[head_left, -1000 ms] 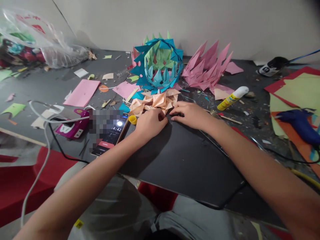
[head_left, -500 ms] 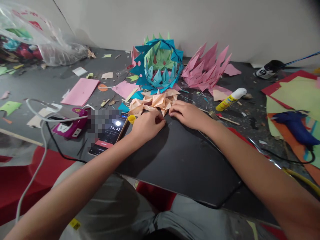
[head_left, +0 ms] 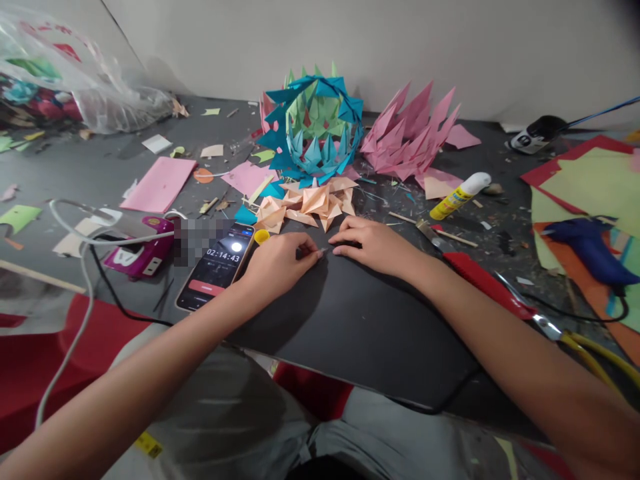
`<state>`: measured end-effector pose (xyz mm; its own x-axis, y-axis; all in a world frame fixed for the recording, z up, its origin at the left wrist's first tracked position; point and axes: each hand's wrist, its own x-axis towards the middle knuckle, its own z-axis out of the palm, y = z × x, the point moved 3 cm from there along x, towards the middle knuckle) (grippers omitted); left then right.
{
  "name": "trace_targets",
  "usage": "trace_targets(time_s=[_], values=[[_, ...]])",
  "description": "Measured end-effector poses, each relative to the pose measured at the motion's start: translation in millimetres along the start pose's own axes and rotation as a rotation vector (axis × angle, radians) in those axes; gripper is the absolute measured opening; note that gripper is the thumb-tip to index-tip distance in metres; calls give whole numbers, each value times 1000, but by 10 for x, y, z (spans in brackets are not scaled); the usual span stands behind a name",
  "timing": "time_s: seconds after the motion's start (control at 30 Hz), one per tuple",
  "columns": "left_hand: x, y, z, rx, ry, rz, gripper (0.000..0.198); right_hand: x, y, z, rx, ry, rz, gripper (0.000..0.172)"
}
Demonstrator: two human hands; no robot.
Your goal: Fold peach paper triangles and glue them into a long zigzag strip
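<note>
My left hand (head_left: 280,263) rests on a black sheet (head_left: 360,327) with its fingers curled, pinching something small I cannot make out at its fingertips. My right hand (head_left: 373,243) lies beside it on the sheet, fingers bent and close together, tips nearly touching the left fingertips. Just beyond both hands lies a cluster of folded peach paper pieces (head_left: 310,200). Behind that stands a blue and green folded paper ball (head_left: 315,127), with a pink spiky paper piece (head_left: 415,137) to its right.
A phone (head_left: 215,267) showing a timer lies left of my left hand, beside a yellow cap (head_left: 261,236), a magenta device (head_left: 143,250) and white cables. A glue stick (head_left: 457,195), red-handled scissors (head_left: 490,287), a blue glue gun (head_left: 590,250), coloured sheets and scraps lie around.
Both hands have drawn back a little from the peach paper pieces toward me, onto the black sheet. The view shifted slightly.
</note>
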<state>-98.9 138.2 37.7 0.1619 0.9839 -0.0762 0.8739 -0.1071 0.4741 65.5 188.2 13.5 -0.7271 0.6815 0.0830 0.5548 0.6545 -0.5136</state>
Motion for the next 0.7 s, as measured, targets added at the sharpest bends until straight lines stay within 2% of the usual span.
trace_targets(time_s=[0.27, 0.7], values=[[-138, -62, -47, -31, 26, -8, 22, -6, -14, -5, 6, 12, -12, 20], [-366, -113, -234, -85, 57, -41, 21, 23, -110, 69, 62, -17, -60, 19]])
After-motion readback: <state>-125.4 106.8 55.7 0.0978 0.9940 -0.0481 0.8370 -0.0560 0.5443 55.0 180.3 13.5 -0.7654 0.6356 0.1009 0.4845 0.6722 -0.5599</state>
